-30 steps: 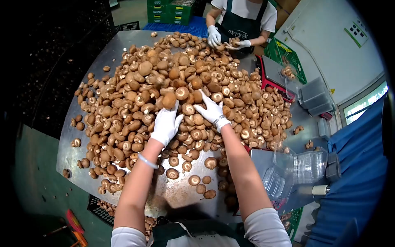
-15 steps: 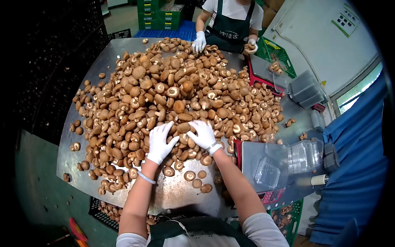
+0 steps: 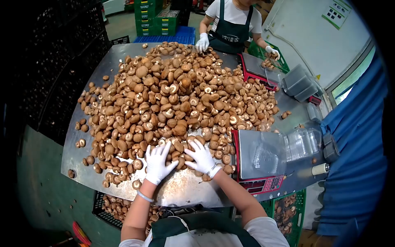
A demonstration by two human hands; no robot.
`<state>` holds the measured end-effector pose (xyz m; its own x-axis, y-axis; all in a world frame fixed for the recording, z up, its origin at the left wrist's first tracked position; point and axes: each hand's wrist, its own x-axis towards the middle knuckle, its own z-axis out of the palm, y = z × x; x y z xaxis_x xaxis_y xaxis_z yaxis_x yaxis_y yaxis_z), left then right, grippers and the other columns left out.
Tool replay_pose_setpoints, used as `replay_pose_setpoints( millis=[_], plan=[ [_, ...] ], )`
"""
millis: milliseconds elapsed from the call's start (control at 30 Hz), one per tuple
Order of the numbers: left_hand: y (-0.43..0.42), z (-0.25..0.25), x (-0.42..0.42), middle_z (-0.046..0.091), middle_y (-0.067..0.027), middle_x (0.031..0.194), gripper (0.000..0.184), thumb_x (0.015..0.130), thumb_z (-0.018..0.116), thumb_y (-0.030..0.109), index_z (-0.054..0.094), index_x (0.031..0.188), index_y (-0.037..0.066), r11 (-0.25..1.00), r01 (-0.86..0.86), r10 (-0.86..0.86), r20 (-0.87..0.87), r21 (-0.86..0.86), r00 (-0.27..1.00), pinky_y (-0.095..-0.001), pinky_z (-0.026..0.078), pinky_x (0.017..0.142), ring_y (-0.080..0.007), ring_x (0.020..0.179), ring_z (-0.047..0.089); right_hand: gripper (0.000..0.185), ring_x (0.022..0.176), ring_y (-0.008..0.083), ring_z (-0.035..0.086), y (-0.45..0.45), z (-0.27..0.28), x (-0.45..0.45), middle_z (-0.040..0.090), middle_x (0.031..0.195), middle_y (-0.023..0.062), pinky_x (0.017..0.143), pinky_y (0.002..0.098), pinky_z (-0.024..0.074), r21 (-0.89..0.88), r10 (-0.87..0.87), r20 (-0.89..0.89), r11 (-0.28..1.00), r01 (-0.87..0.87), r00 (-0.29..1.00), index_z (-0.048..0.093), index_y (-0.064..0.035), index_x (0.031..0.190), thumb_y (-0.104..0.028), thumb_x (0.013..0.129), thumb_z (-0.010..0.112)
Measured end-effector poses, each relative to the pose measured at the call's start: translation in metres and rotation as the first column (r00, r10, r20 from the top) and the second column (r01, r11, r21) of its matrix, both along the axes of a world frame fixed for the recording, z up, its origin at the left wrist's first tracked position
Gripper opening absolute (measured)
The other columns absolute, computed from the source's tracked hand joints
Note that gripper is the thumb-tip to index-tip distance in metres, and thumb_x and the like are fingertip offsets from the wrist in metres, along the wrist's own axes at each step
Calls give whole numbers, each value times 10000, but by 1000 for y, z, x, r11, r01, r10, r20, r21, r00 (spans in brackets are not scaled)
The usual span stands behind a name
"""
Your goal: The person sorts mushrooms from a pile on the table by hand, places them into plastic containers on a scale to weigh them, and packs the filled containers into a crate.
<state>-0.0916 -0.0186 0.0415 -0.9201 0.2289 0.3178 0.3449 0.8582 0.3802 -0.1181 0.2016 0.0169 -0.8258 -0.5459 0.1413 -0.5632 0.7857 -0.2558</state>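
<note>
A large heap of brown shiitake mushrooms (image 3: 164,94) covers much of the metal table (image 3: 181,193). My left hand (image 3: 159,162), in a white glove, lies at the near edge of the heap with its fingers spread. Opposite it, my right hand (image 3: 201,158), also gloved, has its fingers stretched over mushrooms. Between both hands sits a small cluster of mushrooms (image 3: 177,155), touched from either side; neither hand is closed around one. Some fingertips are partly hidden among the caps.
Right of my hands stands a red-framed scale (image 3: 257,164) with clear plastic trays (image 3: 302,144) beside it. A co-worker (image 3: 230,29) works at the far side near a second scale (image 3: 257,68). Crates of mushrooms (image 3: 113,210) sit below the table edge.
Both my hands have drawn back toward me, bringing mushrooms along and leaving a gap in the heap behind them. The co-worker's hand holding mushrooms has moved out over the green crate.
</note>
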Motion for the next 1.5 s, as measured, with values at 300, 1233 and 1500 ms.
replay_pose_setpoints(
  millis=[300, 1233, 1500],
  plan=[
    [-4, -45, 95, 488, -134, 1231, 746, 719, 682, 435, 421, 1347, 129, 992, 113, -120, 150, 52, 981, -514, 267, 1021, -289, 1095, 487, 571, 1229, 395, 367, 4, -7, 80, 416, 1364, 99, 982, 483, 347, 26, -34, -4, 999, 35, 999, 494, -184, 1301, -346, 772, 633],
    [6, -56, 105, 400, -82, 1398, 629, 753, 621, 450, 478, 1308, 192, 978, 178, -159, 167, -105, 973, -597, 215, 1022, -318, 1300, 335, 601, 1248, 327, 374, 22, -6, 63, 443, 1320, 114, 998, 539, 284, 76, -2, -42, 997, 5, 999, 422, -222, 1355, -414, 810, 590],
    [-11, -72, 129, 445, -52, 1359, 664, 766, 595, 550, 477, 1311, 190, 931, 304, -293, 79, -205, 953, -593, 207, 1041, -282, 1285, 372, 688, 1259, 315, 377, 26, -1, 68, 488, 1281, 104, 1000, 542, 293, 123, -11, 9, 992, 9, 1000, 393, -120, 1370, -387, 783, 633]
  ],
)
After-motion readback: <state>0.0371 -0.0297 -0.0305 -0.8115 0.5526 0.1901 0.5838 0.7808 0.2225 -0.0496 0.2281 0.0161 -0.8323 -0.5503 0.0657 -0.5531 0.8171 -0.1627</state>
